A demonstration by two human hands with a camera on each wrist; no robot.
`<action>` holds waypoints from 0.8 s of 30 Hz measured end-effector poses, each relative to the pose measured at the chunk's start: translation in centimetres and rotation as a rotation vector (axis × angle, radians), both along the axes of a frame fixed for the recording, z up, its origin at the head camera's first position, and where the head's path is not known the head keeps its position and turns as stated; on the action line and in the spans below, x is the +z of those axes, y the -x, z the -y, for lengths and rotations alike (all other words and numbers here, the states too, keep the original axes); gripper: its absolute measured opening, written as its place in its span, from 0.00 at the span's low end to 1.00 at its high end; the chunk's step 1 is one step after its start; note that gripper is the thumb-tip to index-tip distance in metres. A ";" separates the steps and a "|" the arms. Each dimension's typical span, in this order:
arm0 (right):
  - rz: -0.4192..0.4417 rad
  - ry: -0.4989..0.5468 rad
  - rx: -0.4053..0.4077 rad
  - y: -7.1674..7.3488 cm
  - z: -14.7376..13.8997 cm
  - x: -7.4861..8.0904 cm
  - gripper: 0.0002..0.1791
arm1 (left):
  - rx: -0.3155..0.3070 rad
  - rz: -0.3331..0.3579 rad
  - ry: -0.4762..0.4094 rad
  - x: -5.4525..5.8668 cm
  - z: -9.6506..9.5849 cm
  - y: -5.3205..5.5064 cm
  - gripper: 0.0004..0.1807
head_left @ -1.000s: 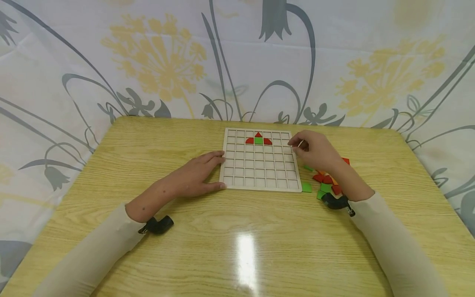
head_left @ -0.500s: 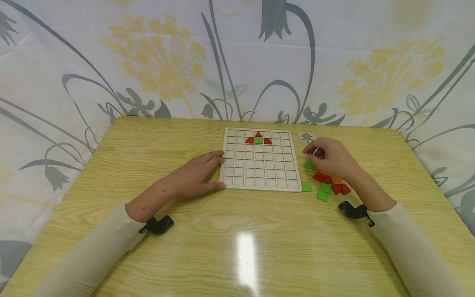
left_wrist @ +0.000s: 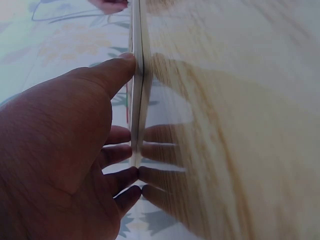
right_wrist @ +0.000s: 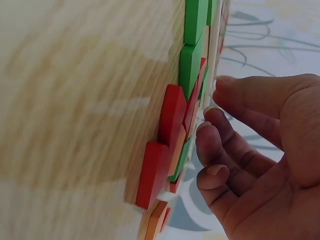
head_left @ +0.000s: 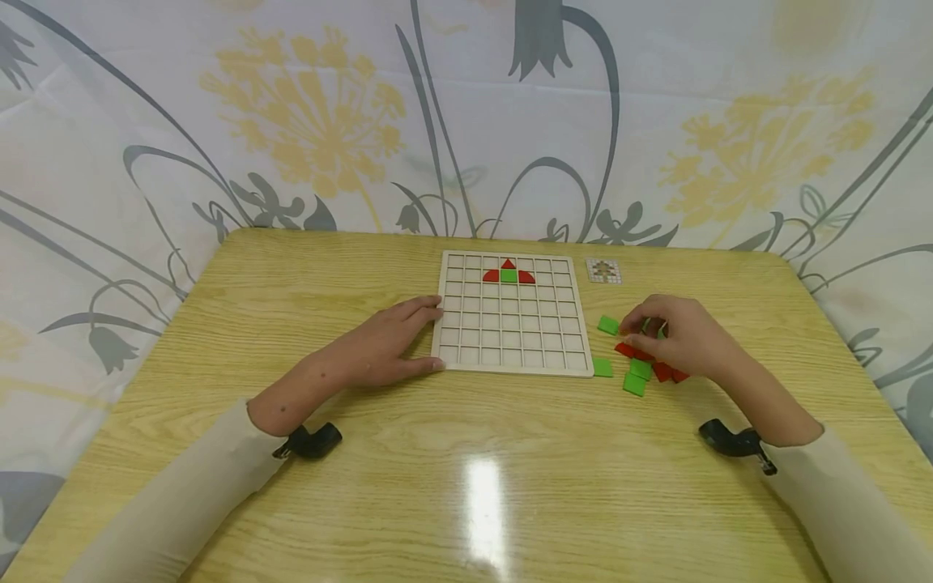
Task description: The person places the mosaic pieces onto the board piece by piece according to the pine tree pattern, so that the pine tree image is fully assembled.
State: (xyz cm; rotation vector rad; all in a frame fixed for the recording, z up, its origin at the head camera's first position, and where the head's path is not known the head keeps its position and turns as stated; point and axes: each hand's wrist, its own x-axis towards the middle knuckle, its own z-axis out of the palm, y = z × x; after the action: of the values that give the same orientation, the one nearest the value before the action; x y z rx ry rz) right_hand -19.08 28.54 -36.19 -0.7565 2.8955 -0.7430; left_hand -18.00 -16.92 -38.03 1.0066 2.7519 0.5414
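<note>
In the head view, a pale gridded board [head_left: 510, 328] lies mid-table. Set into its upper cells are a red triangle [head_left: 508, 264], a green square [head_left: 508, 276] and two red curved-edge pieces [head_left: 526, 277], one on each side of the square. My left hand [head_left: 379, 344] rests with extended fingers and thumb against the board's left edge. My right hand [head_left: 685, 334] hovers over the loose pile, fingers loosely bent. In the right wrist view, thumb and fingertips stand apart with nothing between them, near red pieces [right_wrist: 171, 112], green pieces [right_wrist: 190, 67] and an orange piece [right_wrist: 156, 220].
A small card [head_left: 603, 270] with a printed pattern lies beyond the pile, right of the board. One loose green square [head_left: 602, 368] sits at the board's near right corner, another green tile [head_left: 608, 325] just above. A patterned curtain [head_left: 466, 121] borders the table's far edge.
My right hand has moved from the board's upper right corner, over the card, rightward and nearer to the loose pieces, uncovering the card. My left hand and the board stay put.
</note>
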 end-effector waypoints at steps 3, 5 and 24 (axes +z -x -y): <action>0.012 0.005 0.004 -0.4 -0.5 -0.1 0.06 | -0.002 0.004 -0.004 0.0 0.0 0.0 0.44; 0.019 0.008 0.003 -0.6 -0.7 -0.2 0.07 | -0.001 0.005 -0.003 0.0 0.0 0.0 0.44; -0.007 -0.001 0.044 -0.9 0.0 -0.7 0.06 | -0.002 0.002 0.002 -0.1 0.0 0.0 0.44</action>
State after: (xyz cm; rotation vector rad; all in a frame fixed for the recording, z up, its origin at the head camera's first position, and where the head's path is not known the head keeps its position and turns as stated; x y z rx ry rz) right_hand -18.19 28.54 -36.89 -0.8222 2.8753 -0.7362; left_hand -18.01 -16.90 -38.16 1.0076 2.7494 0.5385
